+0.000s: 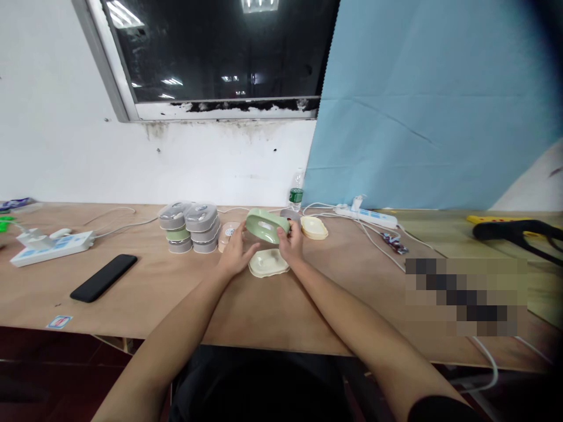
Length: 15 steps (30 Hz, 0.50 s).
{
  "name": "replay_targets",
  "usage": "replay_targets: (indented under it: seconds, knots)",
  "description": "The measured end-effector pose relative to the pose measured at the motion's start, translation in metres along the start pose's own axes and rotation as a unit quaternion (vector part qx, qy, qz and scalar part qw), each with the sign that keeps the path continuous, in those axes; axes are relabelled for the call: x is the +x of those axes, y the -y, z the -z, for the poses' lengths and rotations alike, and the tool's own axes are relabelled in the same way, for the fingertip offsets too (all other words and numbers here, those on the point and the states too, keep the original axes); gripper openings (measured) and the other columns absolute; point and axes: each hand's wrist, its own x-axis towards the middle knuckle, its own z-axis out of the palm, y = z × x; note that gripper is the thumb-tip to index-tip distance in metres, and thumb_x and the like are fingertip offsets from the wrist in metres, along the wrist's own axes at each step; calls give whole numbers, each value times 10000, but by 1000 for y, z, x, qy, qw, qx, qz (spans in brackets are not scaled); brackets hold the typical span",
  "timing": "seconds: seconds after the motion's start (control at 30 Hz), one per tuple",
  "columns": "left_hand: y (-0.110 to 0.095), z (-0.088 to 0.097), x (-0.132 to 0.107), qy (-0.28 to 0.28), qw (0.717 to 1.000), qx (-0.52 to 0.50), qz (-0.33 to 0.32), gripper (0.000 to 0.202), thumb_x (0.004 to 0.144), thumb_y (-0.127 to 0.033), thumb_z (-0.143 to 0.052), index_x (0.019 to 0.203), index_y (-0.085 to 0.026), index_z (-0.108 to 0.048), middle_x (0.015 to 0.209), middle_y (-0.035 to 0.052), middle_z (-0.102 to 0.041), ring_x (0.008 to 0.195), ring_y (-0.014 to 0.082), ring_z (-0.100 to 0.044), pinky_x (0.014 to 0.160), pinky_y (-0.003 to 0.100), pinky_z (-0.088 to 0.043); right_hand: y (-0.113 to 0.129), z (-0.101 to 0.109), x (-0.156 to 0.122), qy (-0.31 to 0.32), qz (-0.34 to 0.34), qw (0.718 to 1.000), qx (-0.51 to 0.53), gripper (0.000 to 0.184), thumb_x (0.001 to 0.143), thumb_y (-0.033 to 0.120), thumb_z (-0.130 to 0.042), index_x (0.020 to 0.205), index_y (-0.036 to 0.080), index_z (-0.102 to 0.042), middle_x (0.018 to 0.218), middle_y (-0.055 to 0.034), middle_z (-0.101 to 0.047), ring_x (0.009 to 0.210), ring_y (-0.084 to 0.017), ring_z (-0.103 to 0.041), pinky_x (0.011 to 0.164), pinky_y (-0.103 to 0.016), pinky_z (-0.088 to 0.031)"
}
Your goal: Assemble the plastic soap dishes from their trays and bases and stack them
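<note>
A pale green oval plastic part (266,225) is held tilted above the wooden table (176,299) by both hands. My left hand (235,253) grips its left end with fingers curled. My right hand (291,241) grips its right end. Directly below lies a cream tray-like piece (267,263) flat on the table. A second cream piece (314,228) lies just right of the hands. A tan round piece (229,233) sits behind my left hand.
Stacked grey lidded containers (190,227) stand left of the hands. A black phone (104,277) and a white power strip (50,245) lie at left. Another power strip (367,215) with cables, a water bottle (296,192) and a black-and-yellow tool (514,230) are at the back right.
</note>
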Motion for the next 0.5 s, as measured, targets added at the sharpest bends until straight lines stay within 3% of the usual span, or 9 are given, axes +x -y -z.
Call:
replay_targets:
  seconds: [0.07, 0.17, 0.23, 0.33, 0.4, 0.5]
  knots:
    - [-1, 4, 1, -36, 999, -20, 28, 790, 875, -509, -515, 1487, -181, -138, 1385, 166, -446, 937, 193, -604, 865, 361, -487, 5, 1, 0, 16, -16, 1000, 7, 335, 851, 519, -464, 922, 199, -531, 763, -28, -542, 696, -179, -521, 626, -286, -442]
    - [-1, 10, 3, -56, 997, -15, 55, 667, 904, -511, -456, 1458, -192, -265, 1222, 113, -572, 805, 156, -605, 806, 325, -488, 2, 10, 4, 34, -25, 999, 4, 370, 838, 552, -486, 869, 193, -571, 696, -11, -526, 644, -167, -496, 597, -277, -419]
    - [0, 12, 3, -31, 998, 2, 58, 602, 920, -509, -419, 1426, -192, -347, 1055, 73, -636, 773, 160, -605, 798, 321, -478, -5, 18, 9, 61, -40, 997, 9, 395, 838, 569, -482, 806, 190, -589, 651, -5, -512, 618, -163, -483, 574, -270, -399]
    - [0, 12, 2, 34, 997, 31, 58, 635, 919, -539, -397, 1440, -179, -344, 822, 32, -651, 769, 196, -613, 773, 324, -467, -16, 29, 13, 176, -83, 980, 35, 441, 816, 594, -503, 679, 184, -593, 590, -5, -507, 586, -160, -482, 536, -259, -372]
    - [-1, 10, 0, 80, 994, 47, 51, 649, 913, -564, -390, 1438, -182, -361, 766, 26, -648, 764, 211, -617, 739, 316, -464, -22, 34, 14, 252, -114, 959, 57, 442, 798, 586, -531, 654, 177, -616, 586, -7, -541, 580, -161, -499, 531, -254, -376]
    - [-3, 8, -1, 133, 989, 58, 28, 580, 920, -569, -362, 1353, -205, -486, 816, 38, -672, 768, 207, -626, 706, 297, -461, -26, 37, 14, 304, -119, 941, 83, 368, 798, 509, -550, 779, 170, -691, 712, -14, -644, 648, -172, -560, 588, -262, -428]
